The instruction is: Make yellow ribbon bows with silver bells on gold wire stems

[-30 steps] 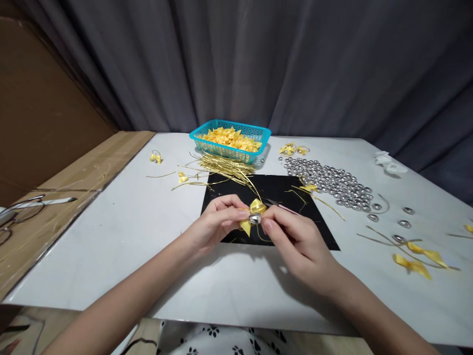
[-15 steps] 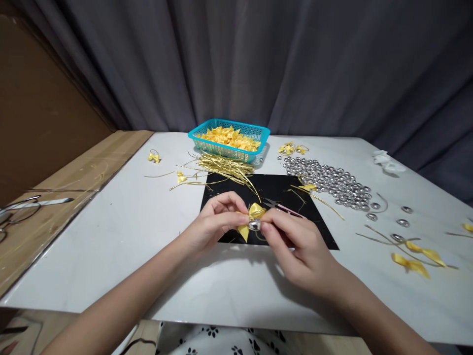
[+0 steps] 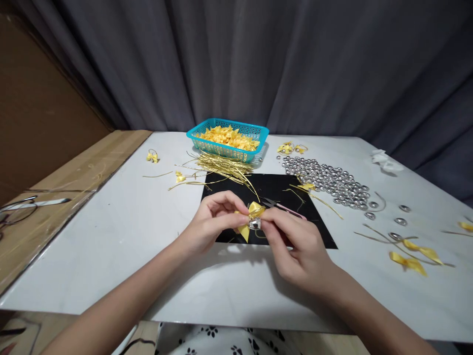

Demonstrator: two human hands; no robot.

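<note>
Over the near edge of a black mat (image 3: 269,185), both hands meet at a yellow ribbon bow (image 3: 254,209). A shiny silver bead (image 3: 254,224) sits against the bow's middle. My left hand (image 3: 218,219) is closed, thumb and forefinger pinching the bow from the left. From the right, my right hand (image 3: 295,241) is closed in a pinch at the edge of the bow and bead; the exact part between its fingertips is hidden. Pink-handled scissors (image 3: 291,211) lie on the mat, partly behind the right hand.
Behind the mat, a turquoise basket (image 3: 265,134) holds many yellow bows, with gold cords (image 3: 225,166) heaped before it. Silver beads (image 3: 328,180) spread across the right, near loose bows (image 3: 408,263). Glasses (image 3: 18,212) lie on cardboard at left; white tissue (image 3: 386,161) sits far right.
Both hands keep their pinch on the bow and bead, with hardly any movement. The whole view has shifted very slightly.
</note>
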